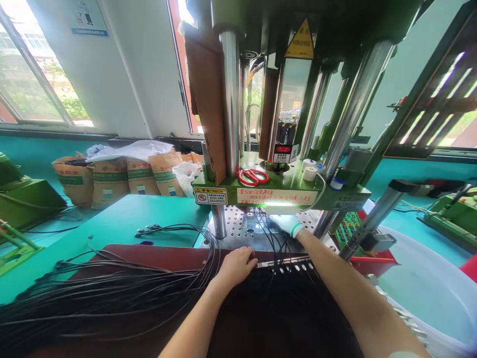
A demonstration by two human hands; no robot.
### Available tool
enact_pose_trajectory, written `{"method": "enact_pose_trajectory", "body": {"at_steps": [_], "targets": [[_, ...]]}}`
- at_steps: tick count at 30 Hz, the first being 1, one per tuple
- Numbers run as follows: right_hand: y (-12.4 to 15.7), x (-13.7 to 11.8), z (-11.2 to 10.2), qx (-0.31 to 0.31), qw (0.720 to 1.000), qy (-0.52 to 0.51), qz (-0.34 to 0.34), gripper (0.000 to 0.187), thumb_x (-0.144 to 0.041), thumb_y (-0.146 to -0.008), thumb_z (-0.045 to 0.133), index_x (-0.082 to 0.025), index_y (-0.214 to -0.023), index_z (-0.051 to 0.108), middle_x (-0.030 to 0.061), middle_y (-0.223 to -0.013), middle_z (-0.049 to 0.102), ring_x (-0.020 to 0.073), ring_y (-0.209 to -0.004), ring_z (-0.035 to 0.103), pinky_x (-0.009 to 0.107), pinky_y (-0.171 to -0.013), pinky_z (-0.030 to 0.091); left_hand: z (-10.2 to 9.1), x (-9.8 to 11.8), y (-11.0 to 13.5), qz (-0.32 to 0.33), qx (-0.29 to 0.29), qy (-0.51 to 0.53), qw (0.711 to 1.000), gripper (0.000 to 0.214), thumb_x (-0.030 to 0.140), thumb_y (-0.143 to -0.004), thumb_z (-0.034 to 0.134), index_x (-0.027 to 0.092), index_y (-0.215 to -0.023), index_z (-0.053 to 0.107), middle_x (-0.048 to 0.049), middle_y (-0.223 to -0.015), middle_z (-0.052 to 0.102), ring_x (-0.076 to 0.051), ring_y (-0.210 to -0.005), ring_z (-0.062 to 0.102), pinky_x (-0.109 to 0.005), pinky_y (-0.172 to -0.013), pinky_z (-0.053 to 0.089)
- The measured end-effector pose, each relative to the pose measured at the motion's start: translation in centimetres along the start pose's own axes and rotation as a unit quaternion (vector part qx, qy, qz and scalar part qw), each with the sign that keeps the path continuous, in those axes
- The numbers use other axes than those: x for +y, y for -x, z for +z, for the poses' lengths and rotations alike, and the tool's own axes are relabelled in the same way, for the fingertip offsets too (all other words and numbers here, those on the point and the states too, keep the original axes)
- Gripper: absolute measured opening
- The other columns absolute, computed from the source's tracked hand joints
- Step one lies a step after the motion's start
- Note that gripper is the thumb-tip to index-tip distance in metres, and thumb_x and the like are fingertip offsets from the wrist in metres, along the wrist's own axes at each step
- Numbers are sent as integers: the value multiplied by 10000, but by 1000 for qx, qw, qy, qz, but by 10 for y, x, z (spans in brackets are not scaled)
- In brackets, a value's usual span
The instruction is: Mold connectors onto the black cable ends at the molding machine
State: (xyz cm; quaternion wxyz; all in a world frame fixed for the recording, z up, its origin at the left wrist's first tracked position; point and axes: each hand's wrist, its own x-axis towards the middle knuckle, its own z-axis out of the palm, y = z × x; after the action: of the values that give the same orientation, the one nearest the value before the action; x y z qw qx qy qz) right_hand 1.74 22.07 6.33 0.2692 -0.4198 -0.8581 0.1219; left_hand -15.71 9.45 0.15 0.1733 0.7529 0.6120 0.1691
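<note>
My left hand (238,266) is bare and rests knuckles-up on the front edge of the brown work board (149,253), fingers curled beside a metal clamp bar (286,263) that holds several black cables. My right hand (285,223) wears a white glove with a green cuff and reaches under the green press head (279,194) onto the perforated steel mould plate (234,223), among black cable ends; its fingers are blurred. A thick bundle of black cables (112,288) fans left across the board.
Red-handled scissors (253,175) and white tape rolls (309,171) lie on the press ledge. Chrome columns (231,99) stand around the mould. Brown paper sacks (112,179) line the far wall. A white tub (428,288) sits right, a green control panel (348,228) beside it.
</note>
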Motion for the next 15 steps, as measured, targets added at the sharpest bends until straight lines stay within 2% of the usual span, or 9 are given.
{"method": "enact_pose_trajectory", "body": {"at_steps": [2, 4, 8, 10, 12, 14, 15], "targets": [[23, -4, -3, 8, 1000, -11, -16, 188, -266, -851, 497, -168, -984, 589, 54, -999, 601, 179, -907, 562, 379, -822, 457, -1, 1, 0, -6, -5, 2, 1000, 180, 317, -806, 442, 195, -825, 573, -42, -849, 630, -189, -797, 574, -266, -672, 373], [59, -7, -13, 24, 999, -21, -26, 199, -187, -819, 462, -191, -966, 597, 53, -969, 618, 183, -936, 557, 373, -872, 436, -3, 3, 1, -5, -9, 0, 1000, 181, 318, -807, 439, 195, -810, 571, -42, -849, 630, -189, -805, 573, -265, -679, 373], [158, 2, -59, 88, 996, -13, 6, 428, -188, -760, 450, -236, -1185, 461, 70, -1162, 534, 225, -1080, 496, 382, -939, 392, -5, 4, 3, 2, -12, 3, 1000, 179, 317, -807, 433, 201, -812, 569, -35, -837, 624, -186, -801, 569, -269, -692, 373], [216, 20, -89, 141, 987, 9, 76, 517, -256, -764, 457, -258, -1271, 358, 85, -1180, 508, 240, -1020, 535, 391, -885, 434, -4, 2, 2, 5, -15, 21, 1000, 184, 324, -804, 434, 200, -839, 566, -27, -808, 613, -179, -772, 561, -272, -689, 376], [278, 49, -115, 180, 965, 71, 176, 541, -340, -764, 448, -281, -1289, 335, 101, -1215, 488, 276, -989, 552, 436, -832, 457, -4, -1, -1, 9, -20, 66, 998, 219, 346, -800, 434, 189, -902, 548, -15, -766, 593, -169, -727, 547, -275, -683, 384], [336, 82, -133, 171, 932, 153, 280, 543, -382, -703, 504, -308, -1234, 417, 124, -1139, 549, 327, -959, 568, 501, -823, 444, -3, -1, -5, 2, -22, 131, 991, 295, 380, -793, 436, 166, -981, 511, -4, -739, 566, -154, -676, 530, -276, -670, 396], [361, 97, -139, 172, 915, 185, 315, 503, -398, -643, 559, -325, -1138, 500, 143, -1051, 594, 356, -902, 584, 530, -779, 450, -3, 0, -8, -6, -20, 163, 986, 337, 398, -788, 439, 154, -1014, 493, -1, -738, 555, -148, -658, 523, -277, -667, 402]]}}
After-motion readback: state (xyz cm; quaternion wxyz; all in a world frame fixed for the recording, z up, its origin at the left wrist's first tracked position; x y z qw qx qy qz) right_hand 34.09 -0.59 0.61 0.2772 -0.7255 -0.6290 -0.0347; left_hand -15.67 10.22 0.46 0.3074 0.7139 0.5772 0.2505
